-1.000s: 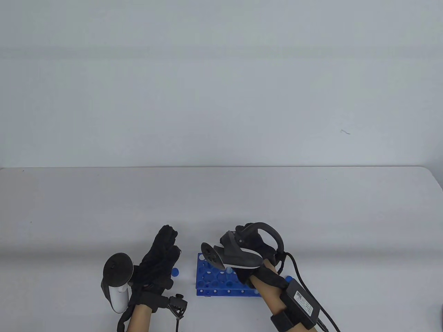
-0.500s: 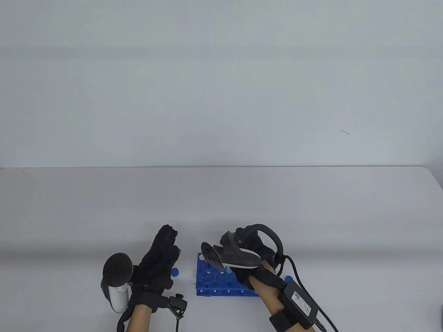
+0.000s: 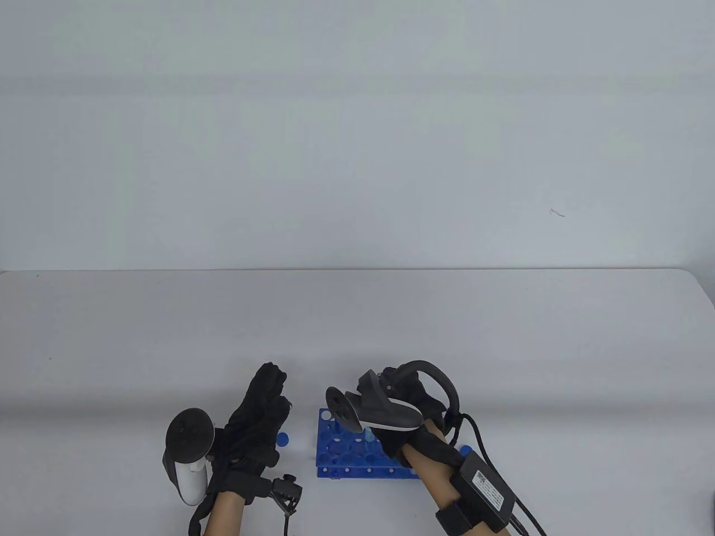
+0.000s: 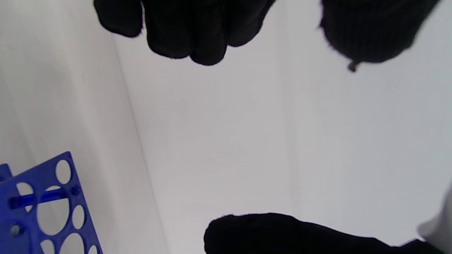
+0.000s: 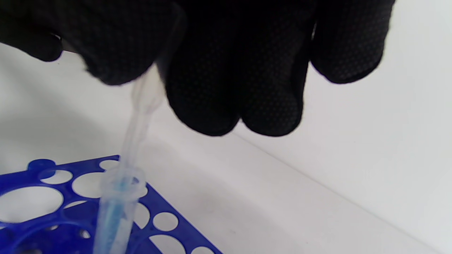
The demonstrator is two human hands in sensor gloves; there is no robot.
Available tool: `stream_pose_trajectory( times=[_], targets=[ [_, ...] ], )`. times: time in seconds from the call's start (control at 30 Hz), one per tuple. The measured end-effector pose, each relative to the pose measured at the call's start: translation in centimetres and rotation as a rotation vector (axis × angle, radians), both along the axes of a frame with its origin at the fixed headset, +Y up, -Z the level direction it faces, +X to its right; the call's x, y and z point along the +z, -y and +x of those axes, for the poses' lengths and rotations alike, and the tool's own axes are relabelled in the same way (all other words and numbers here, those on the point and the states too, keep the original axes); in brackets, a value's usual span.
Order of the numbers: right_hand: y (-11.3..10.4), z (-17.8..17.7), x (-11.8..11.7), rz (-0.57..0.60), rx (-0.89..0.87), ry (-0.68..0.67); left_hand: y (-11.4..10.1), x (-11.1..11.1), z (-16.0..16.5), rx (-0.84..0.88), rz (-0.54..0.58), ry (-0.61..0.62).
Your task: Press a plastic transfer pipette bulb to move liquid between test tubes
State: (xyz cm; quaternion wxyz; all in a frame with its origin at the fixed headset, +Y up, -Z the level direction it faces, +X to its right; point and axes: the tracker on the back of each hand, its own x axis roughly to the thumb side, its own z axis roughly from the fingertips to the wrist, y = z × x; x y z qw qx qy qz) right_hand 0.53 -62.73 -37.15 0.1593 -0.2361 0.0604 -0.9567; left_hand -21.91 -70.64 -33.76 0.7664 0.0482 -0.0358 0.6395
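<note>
Two hands, right (image 5: 226, 67) around pipette (image 5: 143, 106)

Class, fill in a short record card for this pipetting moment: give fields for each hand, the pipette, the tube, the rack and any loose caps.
Right hand: grips the pipette above the rack
Pipette: clear plastic, near upright, tip down inside the test tube
Test tube: open, standing in the rack, blue liquid inside
Rack: blue, with round holes, on the white table
Left hand: to the left of the rack, fingers extended, holding nothing
Blue cap: on the table between left hand and rack
</note>
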Motion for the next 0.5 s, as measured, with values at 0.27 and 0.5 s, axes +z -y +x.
stream_pose_trajectory(
  times=[0.27,0.5],
  targets=[
    [-3.8,1.9,0.7,0.030,-0.097,0.028,0.0,0.0,-0.1,0.000,-0.001,-0.002],
    [-8.5,5.2,2.3,0.076,-0.179,0.050,0.0,0.0,-0.1,-0.002,-0.001,-0.006]
  ],
)
